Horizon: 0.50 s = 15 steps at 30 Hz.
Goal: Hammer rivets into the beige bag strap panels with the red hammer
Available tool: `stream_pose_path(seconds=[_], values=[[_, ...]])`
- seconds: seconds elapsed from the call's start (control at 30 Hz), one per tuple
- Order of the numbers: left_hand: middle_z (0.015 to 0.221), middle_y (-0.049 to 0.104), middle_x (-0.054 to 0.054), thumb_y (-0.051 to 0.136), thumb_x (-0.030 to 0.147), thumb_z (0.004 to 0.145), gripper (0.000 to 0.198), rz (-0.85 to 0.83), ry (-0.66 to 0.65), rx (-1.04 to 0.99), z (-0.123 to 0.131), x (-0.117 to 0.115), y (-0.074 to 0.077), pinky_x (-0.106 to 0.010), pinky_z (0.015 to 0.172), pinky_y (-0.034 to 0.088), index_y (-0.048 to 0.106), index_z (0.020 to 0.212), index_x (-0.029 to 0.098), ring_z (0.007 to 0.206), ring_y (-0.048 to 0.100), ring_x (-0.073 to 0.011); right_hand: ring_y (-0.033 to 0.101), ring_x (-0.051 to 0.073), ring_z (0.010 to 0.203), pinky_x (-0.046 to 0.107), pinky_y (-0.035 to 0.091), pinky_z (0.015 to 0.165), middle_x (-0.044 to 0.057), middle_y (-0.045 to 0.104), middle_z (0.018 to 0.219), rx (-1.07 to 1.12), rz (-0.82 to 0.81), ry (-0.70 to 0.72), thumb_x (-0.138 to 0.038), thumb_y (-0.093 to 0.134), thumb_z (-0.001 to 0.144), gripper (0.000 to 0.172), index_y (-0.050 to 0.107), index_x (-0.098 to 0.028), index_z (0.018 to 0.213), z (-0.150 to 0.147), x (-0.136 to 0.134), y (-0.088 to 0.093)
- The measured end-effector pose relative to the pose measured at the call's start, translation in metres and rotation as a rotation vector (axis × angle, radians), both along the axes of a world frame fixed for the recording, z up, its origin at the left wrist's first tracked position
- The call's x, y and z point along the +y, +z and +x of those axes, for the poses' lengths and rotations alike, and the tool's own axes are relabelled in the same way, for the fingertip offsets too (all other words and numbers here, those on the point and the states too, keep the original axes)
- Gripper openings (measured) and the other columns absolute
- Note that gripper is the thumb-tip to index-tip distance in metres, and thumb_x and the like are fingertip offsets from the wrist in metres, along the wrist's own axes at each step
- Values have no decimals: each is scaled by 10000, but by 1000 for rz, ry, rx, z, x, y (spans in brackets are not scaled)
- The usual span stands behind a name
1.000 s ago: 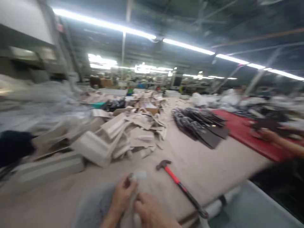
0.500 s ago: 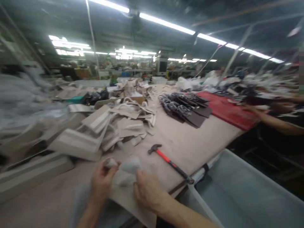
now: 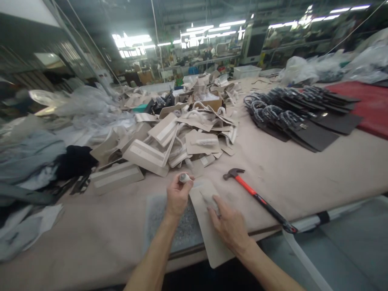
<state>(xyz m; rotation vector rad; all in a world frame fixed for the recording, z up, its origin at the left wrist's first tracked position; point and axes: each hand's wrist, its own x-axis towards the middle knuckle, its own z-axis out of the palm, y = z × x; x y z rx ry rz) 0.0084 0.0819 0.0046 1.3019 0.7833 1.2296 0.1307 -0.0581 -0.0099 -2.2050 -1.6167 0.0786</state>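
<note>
My left hand (image 3: 178, 196) is closed around a small whitish cylindrical piece (image 3: 183, 178) with a grey round end, just above the upper left of a beige bag panel (image 3: 214, 238). My right hand (image 3: 228, 224) lies over the panel's right side, its thumb and index finger bent around a bit of translucent plastic wrap (image 3: 209, 198) on it. The panel reaches past the table's front edge. Under its left side, partly covered by my left forearm, lies a grey speckled slab (image 3: 184, 226). To the right of my hands rests a claw hammer (image 3: 257, 198) with an orange and black handle.
A heap of beige bag panels (image 3: 145, 155) with wrapped handles spreads beyond my hands. Dark bag panels (image 3: 315, 133) with wrapped handles are stacked at right, beside a red sheet (image 3: 376, 105). A grey bin (image 3: 357, 242) stands below the table edge at right. Clear plastic bags (image 3: 87, 105) lie at left.
My view has swung to the right-hand side less and more to the left. The beige panel now lies more upright, and my right hand has moved down along its right side.
</note>
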Motion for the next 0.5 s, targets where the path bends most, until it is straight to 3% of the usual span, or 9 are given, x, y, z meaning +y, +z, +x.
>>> stream_pose_path(seconds=[0.13, 0.27, 0.4, 0.5], values=[[960, 747, -82, 771, 374, 785, 415, -144, -84, 23, 12, 0, -30, -280, 797, 509, 607, 1103, 165, 835, 668, -173, 735, 303, 818, 372, 505, 652, 107, 753, 940, 68, -212, 35, -428, 476, 1005, 435, 530, -164, 1346, -21, -4, -8], [990, 747, -98, 765, 405, 785, 403, -159, -120, 60, 18, -3, -54, -280, 793, 513, 615, 1067, 159, 860, 675, -185, 726, 341, 878, 413, 512, 718, 136, 747, 918, 199, -300, 42, -487, 444, 1004, 491, 523, -126, 1328, -31, -5, -3], [981, 746, -94, 755, 445, 798, 406, -154, -147, 92, 17, 0, -62, -282, 771, 525, 616, 1050, 158, 847, 678, -191, 711, 310, 942, 399, 510, 781, 127, 739, 1014, 330, -220, 102, -542, 456, 985, 559, 490, -147, 1379, -17, -6, -2], [965, 748, -90, 752, 467, 802, 407, -138, -155, 101, 16, 1, -61, -277, 770, 524, 627, 1032, 156, 840, 679, -189, 695, 254, 874, 352, 498, 736, 103, 718, 986, 343, -80, 73, -553, 400, 998, 523, 540, -163, 1317, 11, -9, -8]])
